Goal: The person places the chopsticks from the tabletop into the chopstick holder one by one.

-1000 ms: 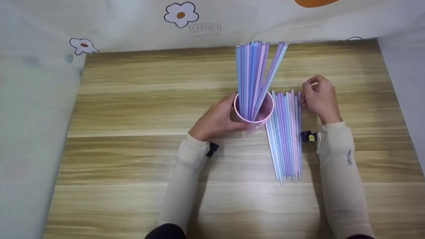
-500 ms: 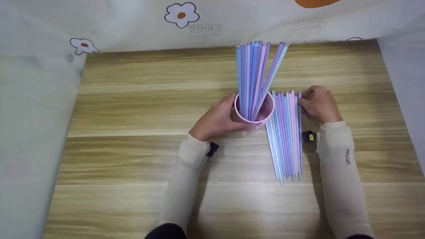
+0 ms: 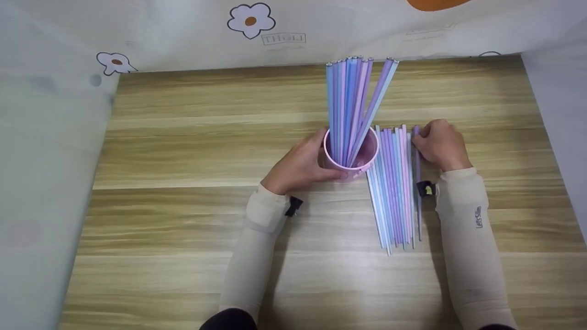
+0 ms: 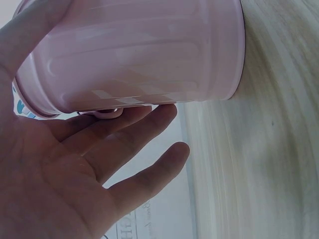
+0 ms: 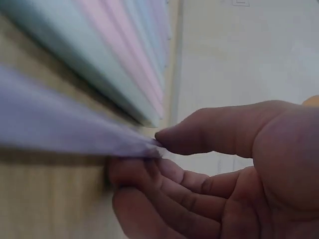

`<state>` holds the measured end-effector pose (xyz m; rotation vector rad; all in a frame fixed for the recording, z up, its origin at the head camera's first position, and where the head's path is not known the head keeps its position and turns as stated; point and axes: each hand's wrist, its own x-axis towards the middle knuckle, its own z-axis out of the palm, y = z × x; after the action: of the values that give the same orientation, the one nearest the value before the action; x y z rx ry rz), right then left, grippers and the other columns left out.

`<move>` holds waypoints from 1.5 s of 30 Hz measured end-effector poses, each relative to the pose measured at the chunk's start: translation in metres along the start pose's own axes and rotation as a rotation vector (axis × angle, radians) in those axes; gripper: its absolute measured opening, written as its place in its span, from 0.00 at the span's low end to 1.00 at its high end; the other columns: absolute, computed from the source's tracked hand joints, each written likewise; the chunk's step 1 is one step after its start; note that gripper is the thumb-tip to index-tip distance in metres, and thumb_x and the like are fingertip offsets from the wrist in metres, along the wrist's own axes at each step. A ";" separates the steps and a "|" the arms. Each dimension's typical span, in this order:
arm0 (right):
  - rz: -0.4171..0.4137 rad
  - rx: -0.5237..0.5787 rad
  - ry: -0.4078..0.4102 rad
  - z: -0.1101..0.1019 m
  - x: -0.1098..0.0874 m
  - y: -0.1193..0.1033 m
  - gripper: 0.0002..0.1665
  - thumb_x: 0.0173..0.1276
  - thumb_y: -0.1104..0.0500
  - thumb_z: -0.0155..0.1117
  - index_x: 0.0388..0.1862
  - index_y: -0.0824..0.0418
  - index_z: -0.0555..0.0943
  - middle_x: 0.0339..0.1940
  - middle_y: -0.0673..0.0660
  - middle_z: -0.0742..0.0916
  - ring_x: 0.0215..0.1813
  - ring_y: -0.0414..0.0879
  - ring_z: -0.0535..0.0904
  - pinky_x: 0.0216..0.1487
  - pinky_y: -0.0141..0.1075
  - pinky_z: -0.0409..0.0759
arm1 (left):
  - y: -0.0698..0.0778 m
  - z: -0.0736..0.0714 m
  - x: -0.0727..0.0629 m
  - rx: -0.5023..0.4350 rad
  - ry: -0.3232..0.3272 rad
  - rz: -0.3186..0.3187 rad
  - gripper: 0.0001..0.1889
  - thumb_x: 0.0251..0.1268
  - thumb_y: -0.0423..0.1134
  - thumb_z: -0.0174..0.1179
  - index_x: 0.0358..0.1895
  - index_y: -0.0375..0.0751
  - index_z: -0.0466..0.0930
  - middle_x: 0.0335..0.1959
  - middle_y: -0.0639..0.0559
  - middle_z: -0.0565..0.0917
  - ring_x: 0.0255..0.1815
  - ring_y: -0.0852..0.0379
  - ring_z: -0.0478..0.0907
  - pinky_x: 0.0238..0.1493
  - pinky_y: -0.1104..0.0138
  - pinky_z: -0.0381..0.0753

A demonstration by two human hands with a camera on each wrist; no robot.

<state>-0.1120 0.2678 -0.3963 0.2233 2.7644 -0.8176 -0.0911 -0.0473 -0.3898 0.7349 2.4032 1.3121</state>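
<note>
My left hand (image 3: 300,165) holds a pink cup (image 3: 351,173), thumb on the near side and fingers on the far side. In the left wrist view the cup (image 4: 144,55) shows ribbed metal-like walls, with the fingertips at its side. Several long, thin pastel sticks (image 3: 351,96) in blue, pink and purple stand in it, tilted apart. At the right end of a row of similar sticks (image 3: 392,192), my right hand (image 3: 441,144) pinches a purple stick (image 3: 418,211) near its far end. The right wrist view shows the purple stick (image 5: 65,119) between thumb and fingers, a gap from its neighbours.
The sticks lie on a wood-grain table (image 3: 183,220), side by side and just right of the cup. A pale cloth with flower prints (image 3: 251,20) borders the table's far edge. Black wrist cameras (image 3: 293,206) jut from both sleeves.
My right hand has come down to the row's right end and taken hold of the purple stick. That stick has shifted slightly right, away from the others. The left hand and cup have stayed put.
</note>
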 end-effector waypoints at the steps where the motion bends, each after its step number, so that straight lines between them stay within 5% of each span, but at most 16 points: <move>1: -0.005 0.002 -0.008 -0.002 0.000 -0.001 0.20 0.71 0.58 0.55 0.45 0.77 0.80 0.42 0.73 0.83 0.38 0.61 0.79 0.35 0.46 0.79 | 0.000 0.000 0.000 -0.005 0.001 0.001 0.53 0.49 0.47 0.78 0.77 0.45 0.55 0.69 0.53 0.70 0.68 0.62 0.67 0.70 0.69 0.63; 7: -0.060 0.024 0.032 -0.014 -0.006 -0.007 0.23 0.74 0.58 0.48 0.53 0.78 0.74 0.45 0.75 0.82 0.44 0.66 0.78 0.45 0.57 0.76 | 0.001 -0.001 0.000 -0.023 0.001 -0.004 0.53 0.49 0.47 0.79 0.77 0.46 0.55 0.70 0.53 0.70 0.68 0.62 0.67 0.70 0.69 0.63; 13: -0.078 0.074 0.115 -0.020 -0.012 -0.014 0.23 0.76 0.55 0.49 0.53 0.76 0.74 0.43 0.72 0.84 0.39 0.61 0.81 0.36 0.47 0.77 | 0.001 -0.001 0.001 -0.004 0.000 0.001 0.54 0.49 0.47 0.79 0.77 0.45 0.54 0.71 0.52 0.69 0.69 0.61 0.66 0.71 0.69 0.62; 19: -0.085 0.172 0.185 -0.026 -0.018 -0.020 0.19 0.76 0.55 0.50 0.51 0.72 0.74 0.38 0.67 0.85 0.23 0.43 0.82 0.24 0.30 0.79 | -0.001 0.001 0.001 0.018 0.001 0.013 0.53 0.50 0.48 0.78 0.77 0.43 0.54 0.69 0.51 0.71 0.67 0.62 0.67 0.70 0.71 0.62; 32: -0.101 0.489 0.241 -0.056 -0.022 -0.057 0.08 0.75 0.59 0.52 0.47 0.63 0.71 0.24 0.50 0.85 0.20 0.40 0.82 0.26 0.31 0.84 | -0.001 0.000 0.001 0.025 0.007 0.017 0.53 0.50 0.48 0.78 0.77 0.43 0.55 0.69 0.50 0.71 0.67 0.61 0.67 0.70 0.70 0.62; 37: -0.129 0.630 0.258 -0.073 -0.024 -0.079 0.08 0.75 0.61 0.53 0.47 0.65 0.71 0.22 0.52 0.86 0.20 0.42 0.84 0.27 0.34 0.85 | -0.001 0.000 0.000 0.026 0.010 0.021 0.53 0.49 0.48 0.78 0.77 0.43 0.55 0.69 0.50 0.71 0.68 0.60 0.67 0.70 0.70 0.62; 45: -0.217 0.630 0.334 -0.090 -0.031 -0.110 0.07 0.75 0.59 0.53 0.46 0.62 0.72 0.24 0.52 0.87 0.21 0.42 0.85 0.30 0.33 0.85 | 0.000 0.000 0.000 0.028 0.011 0.039 0.53 0.49 0.46 0.78 0.77 0.42 0.54 0.69 0.49 0.71 0.68 0.60 0.68 0.70 0.70 0.63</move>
<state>-0.1231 0.2238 -0.2581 0.1835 2.7574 -1.8494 -0.0915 -0.0474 -0.3902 0.7876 2.4325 1.3029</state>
